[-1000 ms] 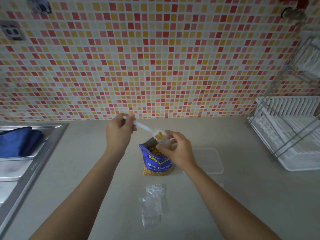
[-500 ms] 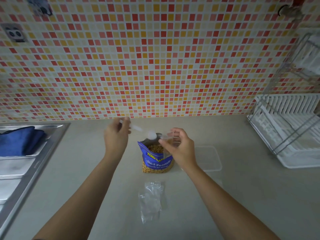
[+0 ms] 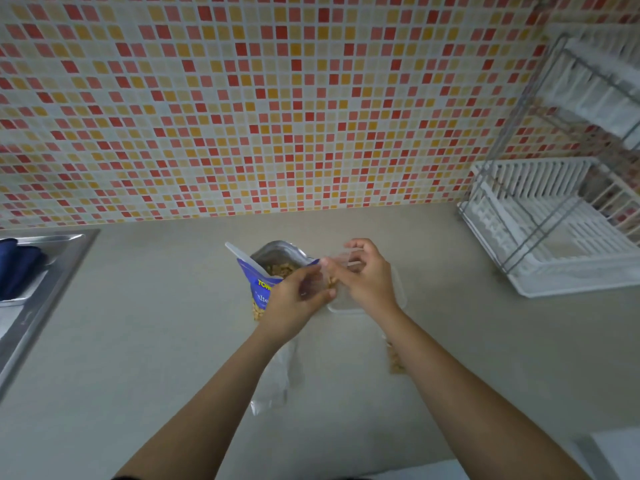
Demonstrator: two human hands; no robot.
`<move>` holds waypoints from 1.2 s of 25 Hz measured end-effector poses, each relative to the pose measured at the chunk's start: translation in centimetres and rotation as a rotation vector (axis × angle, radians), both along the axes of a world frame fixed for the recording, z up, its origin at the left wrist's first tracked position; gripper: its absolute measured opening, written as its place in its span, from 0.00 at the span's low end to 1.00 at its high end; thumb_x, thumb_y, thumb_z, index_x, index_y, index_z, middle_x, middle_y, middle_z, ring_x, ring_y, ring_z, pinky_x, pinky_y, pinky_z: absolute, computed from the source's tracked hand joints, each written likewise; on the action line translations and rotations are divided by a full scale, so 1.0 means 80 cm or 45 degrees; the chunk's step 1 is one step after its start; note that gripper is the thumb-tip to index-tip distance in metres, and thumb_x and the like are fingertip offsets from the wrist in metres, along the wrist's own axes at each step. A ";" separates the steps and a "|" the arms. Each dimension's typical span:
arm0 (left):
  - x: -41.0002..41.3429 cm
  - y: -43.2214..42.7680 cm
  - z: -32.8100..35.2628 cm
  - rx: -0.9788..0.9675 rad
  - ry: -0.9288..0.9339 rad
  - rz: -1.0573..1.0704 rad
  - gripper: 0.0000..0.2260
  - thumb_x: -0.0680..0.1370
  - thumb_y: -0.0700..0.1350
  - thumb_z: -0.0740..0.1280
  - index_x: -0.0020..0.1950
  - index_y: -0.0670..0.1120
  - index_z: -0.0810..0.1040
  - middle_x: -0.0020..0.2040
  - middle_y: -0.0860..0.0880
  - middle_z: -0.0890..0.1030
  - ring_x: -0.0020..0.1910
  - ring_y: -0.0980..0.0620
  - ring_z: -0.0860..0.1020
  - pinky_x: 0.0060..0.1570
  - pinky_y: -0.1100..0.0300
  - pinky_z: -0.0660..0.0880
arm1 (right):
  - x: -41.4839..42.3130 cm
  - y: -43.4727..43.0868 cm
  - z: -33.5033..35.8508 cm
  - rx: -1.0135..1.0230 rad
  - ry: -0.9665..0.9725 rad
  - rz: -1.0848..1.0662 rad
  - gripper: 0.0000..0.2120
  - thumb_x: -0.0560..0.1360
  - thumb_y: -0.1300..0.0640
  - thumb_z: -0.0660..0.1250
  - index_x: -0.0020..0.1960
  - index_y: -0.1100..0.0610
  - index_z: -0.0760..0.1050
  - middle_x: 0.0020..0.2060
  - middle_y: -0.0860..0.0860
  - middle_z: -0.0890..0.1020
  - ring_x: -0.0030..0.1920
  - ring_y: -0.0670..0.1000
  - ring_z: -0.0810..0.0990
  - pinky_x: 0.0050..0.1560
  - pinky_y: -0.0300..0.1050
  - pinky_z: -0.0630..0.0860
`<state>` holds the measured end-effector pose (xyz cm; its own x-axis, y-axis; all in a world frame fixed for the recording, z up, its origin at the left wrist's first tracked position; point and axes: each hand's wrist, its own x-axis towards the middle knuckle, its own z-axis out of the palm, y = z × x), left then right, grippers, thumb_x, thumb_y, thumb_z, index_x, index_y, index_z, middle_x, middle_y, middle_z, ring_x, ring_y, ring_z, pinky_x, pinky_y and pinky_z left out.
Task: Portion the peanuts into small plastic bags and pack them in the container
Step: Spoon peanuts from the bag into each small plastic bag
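Hands together at mid-counter: the left hand [image 3: 294, 303] and the right hand [image 3: 369, 282] both have hold of one small clear bag [image 3: 334, 271], held up between them with a few peanuts [image 3: 331, 280] showing through the plastic. Left fingers are curled in on the bag's near edge, while the right thumb and fingertips pinch its top and the other fingers fan loosely above. Motion blur hides the exact grip. Right behind the left hand stands the blue peanut packet [image 3: 258, 289], mouth open and silver lining on show, with a white spoon [image 3: 240, 254] leaning out of it. The clear container [image 3: 346, 309] sits on the counter [image 3: 156, 341] under the right hand. Flat empty bags [image 3: 273, 379] lie nearer the person, beneath the left forearm, and a filled little bag [image 3: 394, 360] rests beside the right forearm. A white dish rack [image 3: 554, 258] stands at far right, and a steel sink [image 3: 41, 289] with a blue cloth [image 3: 17, 271] sits at far left.
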<state>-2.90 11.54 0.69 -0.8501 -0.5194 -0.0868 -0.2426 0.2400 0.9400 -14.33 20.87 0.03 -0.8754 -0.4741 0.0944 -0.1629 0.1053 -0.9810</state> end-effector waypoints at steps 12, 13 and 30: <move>-0.012 0.100 -0.141 0.274 -0.307 0.087 0.04 0.74 0.38 0.68 0.47 0.43 0.81 0.38 0.48 0.81 0.33 0.64 0.78 0.41 0.64 0.71 | -0.007 0.148 -0.114 0.360 -0.078 -0.052 0.05 0.76 0.57 0.64 0.48 0.48 0.76 0.44 0.50 0.82 0.45 0.49 0.80 0.47 0.38 0.74; -0.013 0.107 -0.150 0.165 -0.357 0.058 0.04 0.74 0.39 0.68 0.47 0.43 0.81 0.41 0.47 0.82 0.38 0.59 0.79 0.45 0.64 0.71 | -0.005 0.159 -0.124 0.447 -0.004 -0.056 0.06 0.77 0.58 0.63 0.50 0.52 0.77 0.44 0.51 0.82 0.45 0.49 0.80 0.47 0.35 0.72; 0.040 0.060 -0.149 -0.479 -0.361 0.324 0.13 0.75 0.38 0.65 0.59 0.39 0.76 0.54 0.39 0.79 0.44 0.42 0.80 0.49 0.55 0.76 | 0.049 0.127 -0.159 0.706 0.583 0.341 0.15 0.69 0.64 0.61 0.53 0.57 0.78 0.48 0.54 0.80 0.49 0.54 0.78 0.53 0.43 0.71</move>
